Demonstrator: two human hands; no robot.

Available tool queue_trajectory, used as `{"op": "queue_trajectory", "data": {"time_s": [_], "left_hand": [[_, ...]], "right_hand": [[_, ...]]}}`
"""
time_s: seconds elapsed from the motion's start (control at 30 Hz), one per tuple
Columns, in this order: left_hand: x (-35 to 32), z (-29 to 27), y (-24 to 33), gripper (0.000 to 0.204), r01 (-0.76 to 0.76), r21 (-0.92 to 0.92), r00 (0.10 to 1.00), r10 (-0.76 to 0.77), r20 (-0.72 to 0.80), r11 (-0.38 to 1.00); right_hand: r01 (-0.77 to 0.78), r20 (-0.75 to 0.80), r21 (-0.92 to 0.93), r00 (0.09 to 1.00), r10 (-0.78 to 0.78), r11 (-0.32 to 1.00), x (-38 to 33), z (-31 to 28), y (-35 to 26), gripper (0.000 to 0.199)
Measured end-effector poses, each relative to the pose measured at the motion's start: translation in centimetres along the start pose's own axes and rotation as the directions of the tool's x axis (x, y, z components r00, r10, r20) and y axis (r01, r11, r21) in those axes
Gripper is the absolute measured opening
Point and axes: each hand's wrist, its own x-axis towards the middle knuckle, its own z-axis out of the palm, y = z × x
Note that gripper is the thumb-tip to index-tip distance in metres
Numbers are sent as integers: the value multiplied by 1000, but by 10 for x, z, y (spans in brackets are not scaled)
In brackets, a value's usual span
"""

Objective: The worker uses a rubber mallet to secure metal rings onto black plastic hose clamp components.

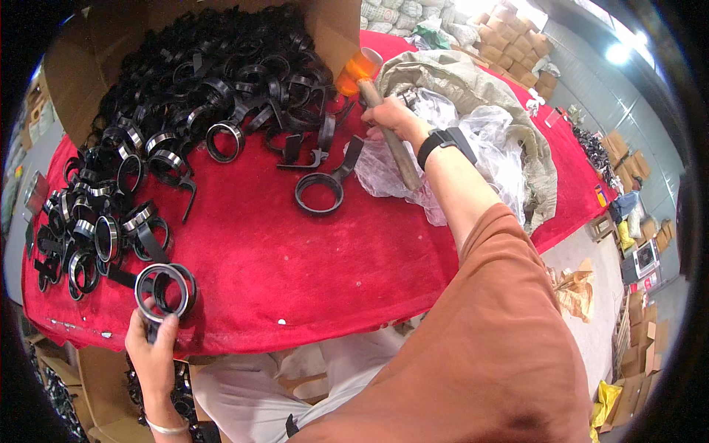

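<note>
My left hand (151,351) grips a black plastic ring holder with a shiny metal ring (164,292) at the near edge of the red-covered table (295,266). My right hand (391,118) is closed around the wooden handle of a mallet with an orange head (358,68), raised over the far side of the table, and a black watch sits on that wrist. One black ring holder with a tab (321,190) lies alone on the cloth just left of the right hand.
A large heap of black ring holders (221,81) spills from a cardboard box at the back. Assembled pieces with metal rings (96,229) pile up on the left. A clear plastic bag and a grey sack (487,125) lie on the right. Cardboard boxes stand beyond the table.
</note>
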Motion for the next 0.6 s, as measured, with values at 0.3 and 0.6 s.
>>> {"op": "queue_trajectory", "data": {"time_s": [0.3,0.6], "left_hand": [[44,45,18,28,9,-198,979,31,201,980],[21,32,27,37,51,-311,989,-4,148,949]], "right_hand": [[131,-161,-265,971,-178,955,-62,-1,-56,26],[575,-122,-120,801,-586,810,-115,16,-137,22]]}}
